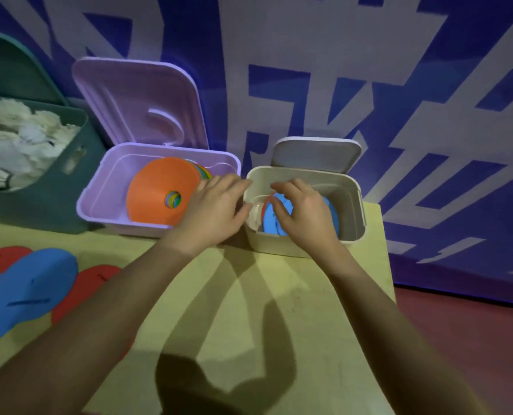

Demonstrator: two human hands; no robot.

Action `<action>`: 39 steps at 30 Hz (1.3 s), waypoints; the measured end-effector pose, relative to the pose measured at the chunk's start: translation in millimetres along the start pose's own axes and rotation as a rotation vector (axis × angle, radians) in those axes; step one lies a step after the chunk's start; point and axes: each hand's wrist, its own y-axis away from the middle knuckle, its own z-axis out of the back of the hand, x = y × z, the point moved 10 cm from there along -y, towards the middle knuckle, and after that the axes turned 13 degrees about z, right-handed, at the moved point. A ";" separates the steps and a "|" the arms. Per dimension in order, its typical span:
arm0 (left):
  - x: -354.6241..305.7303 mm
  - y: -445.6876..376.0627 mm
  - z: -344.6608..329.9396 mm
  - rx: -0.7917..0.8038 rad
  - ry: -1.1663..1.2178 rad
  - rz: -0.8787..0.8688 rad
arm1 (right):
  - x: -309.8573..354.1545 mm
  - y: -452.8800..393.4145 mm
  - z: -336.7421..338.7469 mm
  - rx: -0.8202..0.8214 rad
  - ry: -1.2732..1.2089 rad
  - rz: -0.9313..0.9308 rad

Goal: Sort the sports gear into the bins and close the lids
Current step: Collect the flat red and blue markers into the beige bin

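Lower left of the frame: red and blue foam pads [24,290] lie unsorted on the counter [225,298], cut off by the edge. Centre: the left hand [211,209], fingers loosely spread, touches the beige bin [351,205] at its near-left corner, apparently to steady it. The right hand [301,209], fingers curled, presses blue pads [330,209] down inside that bin; whether it pinches them cannot be told. Behind, an orange cone stack [159,190] sits in the purple bin [99,193]. Upper left: shuttlecocks [18,139] fill a green bin [39,211]. All three lids stand open.
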 end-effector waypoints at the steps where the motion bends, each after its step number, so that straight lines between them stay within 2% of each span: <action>1: 9.3 6.0 6.9 -0.005 -0.006 0.006 | 12.2 -1.7 -5.0 -0.006 -0.006 0.009; 8: 122.9 58.7 36.2 0.066 0.005 0.071 | 105.2 -10.6 -73.3 0.008 -0.040 0.040; 14: 244.7 110.4 29.0 0.171 -0.012 0.101 | 172.3 -9.9 -172.1 0.085 -0.092 -0.115; 19: 318.2 159.2 -10.3 0.419 -0.059 0.187 | 198.8 23.8 -266.3 0.354 -0.077 -0.333; 22: 334.5 186.1 -36.0 0.522 -0.101 0.165 | 207.7 59.1 -303.3 0.535 0.046 -0.396; 24: 339.3 202.7 -55.1 0.615 -0.108 0.172 | 211.8 80.5 -314.1 0.597 0.097 -0.443; 27: 341.8 223.1 -77.2 0.704 -0.132 0.184 | 219.5 95.7 -312.4 0.511 0.142 -0.493; 30: 341.7 232.6 -83.3 0.689 -0.141 0.191 | 218.0 100.0 -312.3 0.385 0.055 -0.600; 33: 337.2 234.0 -77.3 0.580 0.022 0.229 | 209.2 95.7 -311.0 0.285 -0.025 -0.664; 36: 342.9 232.4 -60.4 0.410 0.270 0.335 | 211.1 82.5 -307.3 0.163 -0.063 -0.580; 39: 350.1 222.9 -46.4 0.311 0.429 0.353 | 212.9 69.8 -303.4 0.031 -0.105 -0.560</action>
